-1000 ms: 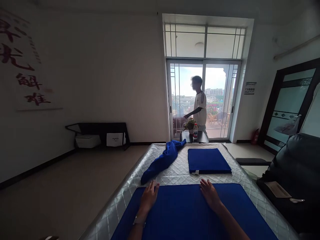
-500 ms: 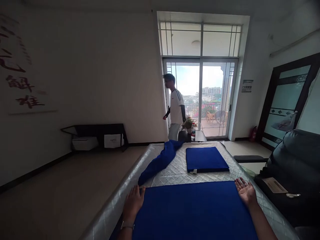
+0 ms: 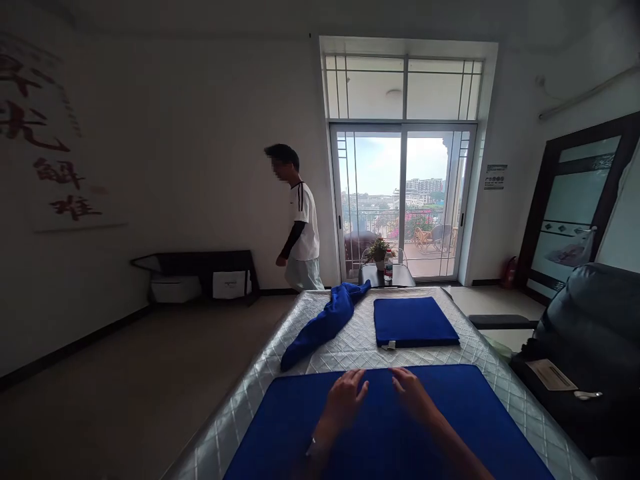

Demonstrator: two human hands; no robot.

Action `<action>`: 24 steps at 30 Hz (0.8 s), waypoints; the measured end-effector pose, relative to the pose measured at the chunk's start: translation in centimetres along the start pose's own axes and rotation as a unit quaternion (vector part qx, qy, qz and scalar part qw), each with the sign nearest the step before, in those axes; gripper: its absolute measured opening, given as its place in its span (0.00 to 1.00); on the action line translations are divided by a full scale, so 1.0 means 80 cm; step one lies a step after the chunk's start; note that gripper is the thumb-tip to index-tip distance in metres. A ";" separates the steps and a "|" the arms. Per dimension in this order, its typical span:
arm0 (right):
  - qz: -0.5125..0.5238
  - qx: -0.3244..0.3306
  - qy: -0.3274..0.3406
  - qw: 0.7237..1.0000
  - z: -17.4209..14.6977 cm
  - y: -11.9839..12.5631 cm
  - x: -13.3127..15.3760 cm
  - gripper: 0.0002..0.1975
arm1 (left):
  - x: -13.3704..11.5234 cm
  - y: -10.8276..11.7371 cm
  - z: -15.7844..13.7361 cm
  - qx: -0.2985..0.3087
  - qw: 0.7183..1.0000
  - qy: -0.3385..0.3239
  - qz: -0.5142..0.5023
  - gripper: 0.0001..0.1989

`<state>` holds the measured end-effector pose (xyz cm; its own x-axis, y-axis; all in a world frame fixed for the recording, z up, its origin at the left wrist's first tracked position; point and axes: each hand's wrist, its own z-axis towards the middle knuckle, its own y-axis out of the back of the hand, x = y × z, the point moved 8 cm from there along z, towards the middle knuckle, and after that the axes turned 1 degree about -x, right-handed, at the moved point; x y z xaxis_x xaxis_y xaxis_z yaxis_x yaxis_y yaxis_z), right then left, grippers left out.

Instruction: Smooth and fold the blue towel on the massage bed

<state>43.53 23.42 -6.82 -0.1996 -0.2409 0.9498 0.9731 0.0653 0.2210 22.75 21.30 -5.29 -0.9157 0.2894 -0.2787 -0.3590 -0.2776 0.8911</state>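
A large flat piece of blue cloth [image 3: 380,433] lies spread over the near end of a silvery quilted surface [image 3: 345,347]. Above its middle, near the far edge, is my left hand [image 3: 347,398], fingers apart and holding nothing. Close beside it on the right is my right hand [image 3: 413,393], likewise open and without anything in it. Whether either palm touches the cloth I cannot tell. Beyond the far edge sits a neatly folded blue cloth [image 3: 416,321] with a small white tag. To its left lies a loose, crumpled length of blue cloth [image 3: 327,323].
Past the far end stands a small dark table [image 3: 367,275] with a potted plant [image 3: 379,251] and a bottle [image 3: 388,267]. A person [image 3: 304,227] walks at the far left. A black chair [image 3: 590,327] with a card on its seat stands right.
Both my hands have moved inward from the cloth's two side edges to its middle. The person has walked left, away from the glass door.
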 end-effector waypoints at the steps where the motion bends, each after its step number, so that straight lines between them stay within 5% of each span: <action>1: -0.035 0.020 0.013 0.999 -0.002 -0.020 0.007 0.24 | -0.022 -0.008 0.002 0.006 1.000 -0.016 -0.002 0.23; 5: -0.163 0.056 0.039 0.984 -0.009 -0.063 0.016 0.29 | -0.059 -0.038 0.010 0.018 0.999 -0.044 0.024 0.25; 10: -0.409 0.102 0.032 0.906 -0.015 -0.082 -0.009 0.32 | -0.037 -0.084 0.012 0.039 0.998 -0.028 0.043 0.30; 24: -0.440 0.071 0.026 0.895 -0.023 -0.074 -0.001 0.31 | -0.036 -0.087 0.008 0.060 0.996 -0.022 0.057 0.31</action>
<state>37.97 21.28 -8.61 -0.8722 -0.3035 0.3836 0.4167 -0.0502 0.9077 28.01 22.96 -10.47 -0.9393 0.3038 -0.1593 -0.2262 -0.1994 0.9534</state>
